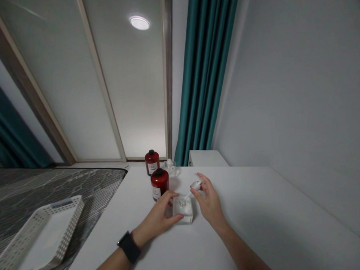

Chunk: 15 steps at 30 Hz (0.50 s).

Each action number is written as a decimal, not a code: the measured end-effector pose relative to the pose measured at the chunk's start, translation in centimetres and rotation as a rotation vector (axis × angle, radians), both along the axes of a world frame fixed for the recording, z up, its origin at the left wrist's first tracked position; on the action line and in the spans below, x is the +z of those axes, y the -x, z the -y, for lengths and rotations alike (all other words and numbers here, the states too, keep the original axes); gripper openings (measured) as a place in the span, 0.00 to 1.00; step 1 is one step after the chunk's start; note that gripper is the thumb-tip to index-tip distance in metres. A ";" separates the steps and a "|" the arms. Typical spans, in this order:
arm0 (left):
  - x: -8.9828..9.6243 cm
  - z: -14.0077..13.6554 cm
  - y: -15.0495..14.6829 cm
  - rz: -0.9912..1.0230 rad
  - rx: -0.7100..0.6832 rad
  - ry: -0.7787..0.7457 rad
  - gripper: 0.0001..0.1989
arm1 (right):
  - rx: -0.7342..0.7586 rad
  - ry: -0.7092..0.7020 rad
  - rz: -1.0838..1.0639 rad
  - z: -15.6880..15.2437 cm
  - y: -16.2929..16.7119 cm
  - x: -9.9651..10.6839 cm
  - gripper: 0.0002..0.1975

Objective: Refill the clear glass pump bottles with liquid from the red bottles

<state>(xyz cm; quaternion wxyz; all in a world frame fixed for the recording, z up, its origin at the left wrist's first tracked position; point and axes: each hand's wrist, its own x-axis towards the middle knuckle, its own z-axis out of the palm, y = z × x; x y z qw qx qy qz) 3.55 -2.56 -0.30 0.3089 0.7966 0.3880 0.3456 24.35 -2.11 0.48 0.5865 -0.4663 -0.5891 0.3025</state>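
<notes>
In the head view, reaching over a white table from its near edge with both forearms. Holding a clear square bottle in the left hand, with thumb laid along the near side and fingers curved round the left and far sides; wrist low, back of the hand upward, forearm slanting up from the lower left, banded with a black watch. Pinching a white pump head in the right hand, between thumb below and forefinger above, raised over the tabletop, with forearm slanting in from the lower right. Angled down leftward from the pump head, a thin tube close to the bottle's mouth; impossible to tell a tip inside from one just above. Just beyond the left hand, toward the far left corner, a dark red bottle, black-capped; behind, nearer that corner, a second red bottle. Close to the far edge, right of the latter, another clear bottle with a white pump top. Beyond the left edge, on the floor, a white basket.
</notes>
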 end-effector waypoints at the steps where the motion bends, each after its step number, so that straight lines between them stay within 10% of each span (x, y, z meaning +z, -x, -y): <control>1: 0.0 0.0 0.0 -0.001 -0.001 0.000 0.22 | -0.002 0.004 0.009 0.1 0.0 0.1 0.25; 15: -0.3 0.0 0.1 -0.013 -0.013 -0.006 0.22 | -0.003 -0.047 -0.075 -0.1 0.3 0.0 0.26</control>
